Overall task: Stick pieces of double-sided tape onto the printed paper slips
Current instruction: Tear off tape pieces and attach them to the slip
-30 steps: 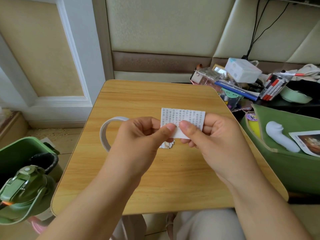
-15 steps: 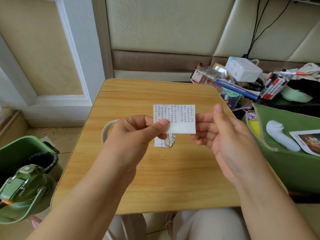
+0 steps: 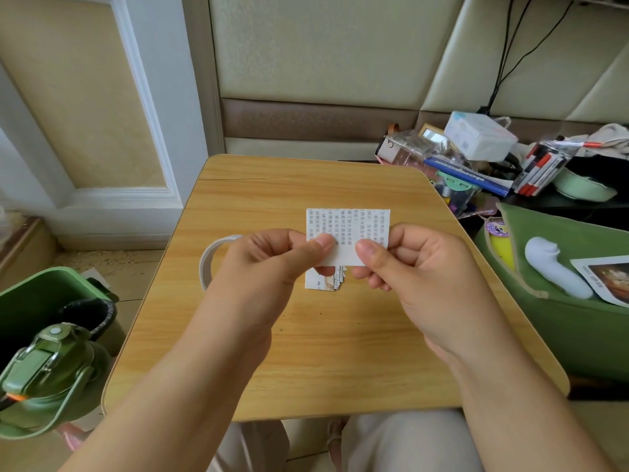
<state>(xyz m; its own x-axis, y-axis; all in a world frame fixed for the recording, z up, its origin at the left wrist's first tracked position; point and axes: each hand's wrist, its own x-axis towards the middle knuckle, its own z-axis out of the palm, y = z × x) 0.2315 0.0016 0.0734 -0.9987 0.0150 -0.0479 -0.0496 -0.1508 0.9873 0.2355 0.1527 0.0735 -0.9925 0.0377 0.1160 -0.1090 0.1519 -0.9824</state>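
Observation:
Above the wooden table (image 3: 326, 352) I hold one printed paper slip (image 3: 347, 226) upright, text facing me. My left hand (image 3: 272, 264) pinches its lower left part with thumb and fingers. My right hand (image 3: 408, 267) pinches its lower right part. A white strip runs along the slip's bottom edge between my thumbs. Beneath the slip lies a small stack of other slips (image 3: 326, 281) on the table. The white tape roll (image 3: 212, 260) lies behind my left hand, mostly hidden.
A green pouch (image 3: 561, 318) with a white object and a photo sits at the right. Markers, boxes and clutter (image 3: 476, 158) crowd the back right. A green bin (image 3: 41, 301) and green bottle (image 3: 44, 376) stand on the floor at the left.
The right hand let go of the slip and opened half a second ago, then came back and pinched it again. The slip has shifted slightly with both hands.

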